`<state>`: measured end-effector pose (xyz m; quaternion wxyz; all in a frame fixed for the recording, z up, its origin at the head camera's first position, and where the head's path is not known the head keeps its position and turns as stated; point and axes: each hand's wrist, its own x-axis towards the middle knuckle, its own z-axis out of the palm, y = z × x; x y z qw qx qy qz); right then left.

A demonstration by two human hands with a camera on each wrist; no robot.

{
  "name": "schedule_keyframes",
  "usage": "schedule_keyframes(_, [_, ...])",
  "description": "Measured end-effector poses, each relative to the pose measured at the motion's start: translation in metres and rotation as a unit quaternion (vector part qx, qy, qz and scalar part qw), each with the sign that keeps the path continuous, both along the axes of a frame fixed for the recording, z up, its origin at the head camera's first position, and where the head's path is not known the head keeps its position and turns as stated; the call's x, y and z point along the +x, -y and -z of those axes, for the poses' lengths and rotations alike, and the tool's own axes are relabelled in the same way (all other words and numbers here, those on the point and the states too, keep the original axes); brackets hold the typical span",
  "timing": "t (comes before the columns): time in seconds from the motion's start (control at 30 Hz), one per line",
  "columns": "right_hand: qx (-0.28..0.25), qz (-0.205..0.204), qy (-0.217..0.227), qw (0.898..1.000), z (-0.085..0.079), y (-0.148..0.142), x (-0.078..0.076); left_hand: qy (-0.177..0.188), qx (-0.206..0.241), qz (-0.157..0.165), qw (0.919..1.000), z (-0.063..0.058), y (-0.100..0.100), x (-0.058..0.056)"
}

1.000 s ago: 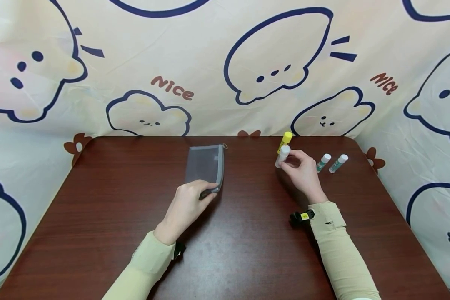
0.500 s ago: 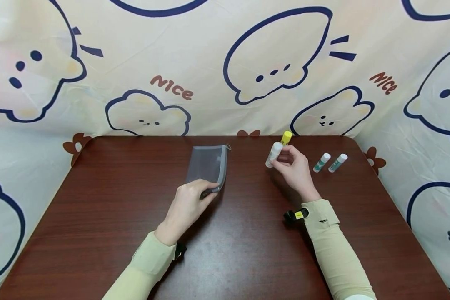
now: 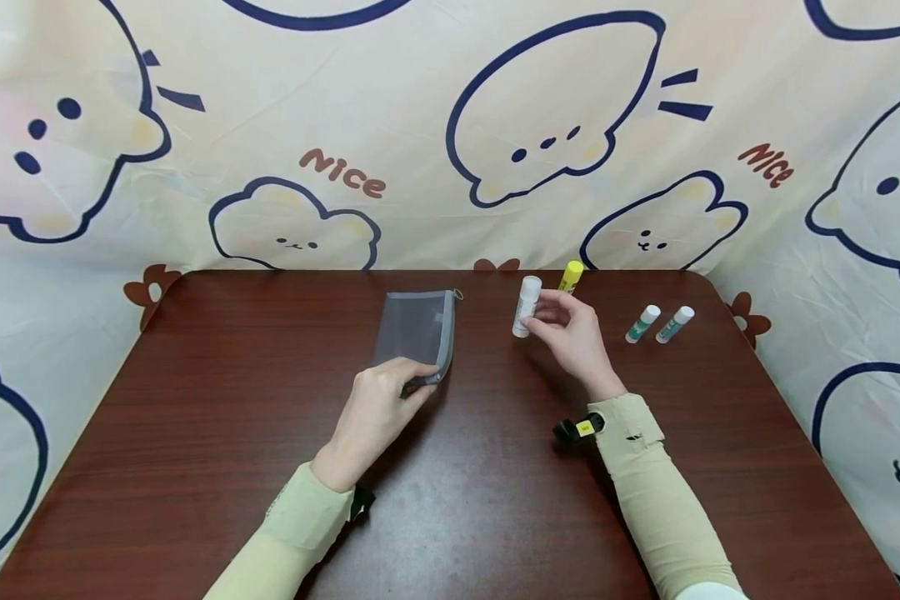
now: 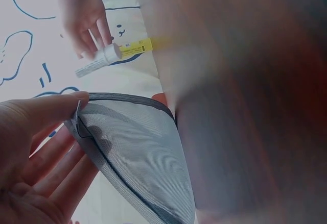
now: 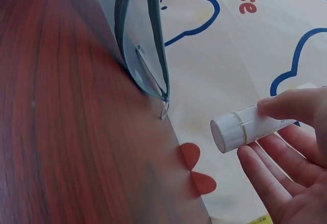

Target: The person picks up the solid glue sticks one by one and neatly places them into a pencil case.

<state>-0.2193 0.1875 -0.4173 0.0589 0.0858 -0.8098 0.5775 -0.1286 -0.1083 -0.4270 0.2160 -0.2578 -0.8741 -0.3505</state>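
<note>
In the head view my left hand (image 3: pixel 378 408) pinches the near corner of a grey mesh zip pouch (image 3: pixel 411 329) between thumb and fingers. Its zipped edge faces right, and the right wrist view shows the pouch mouth (image 5: pixel 162 55) parted. To the right of the pouch, my right hand (image 3: pixel 573 337) holds a white glue stick (image 3: pixel 527 307) upright, clear of the table. Thumb and fingertips grip the glue stick (image 5: pixel 230 131) around its body, with one capped end sticking out. Behind that hand stands a yellow glue stick (image 3: pixel 571 276), its lower part hidden.
Two green-and-white glue sticks (image 3: pixel 642 324) stand side by side farther right on the brown table (image 3: pixel 450 508). A patterned cloth (image 3: pixel 420 125) hangs behind the table's far edge and along its sides.
My right hand has carried the white glue stick left, away from the yellow one and closer to the pouch. The pouch's far end has shifted slightly right; my left hand keeps its grip.
</note>
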Motion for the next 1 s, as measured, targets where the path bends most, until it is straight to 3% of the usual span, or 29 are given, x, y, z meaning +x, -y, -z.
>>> schedule_keyframes(0.37, [-0.015, -0.006, 0.010, 1.000, 0.001, 0.017, -0.002, -0.014, 0.010, 0.000, 0.9999, -0.001, 0.000, 0.002])
schedule_keyframes(1.0, [-0.026, -0.021, 0.090, 0.995, 0.013, 0.037, -0.004, -0.014, 0.015, 0.001, 0.9998, -0.002, 0.000, 0.002])
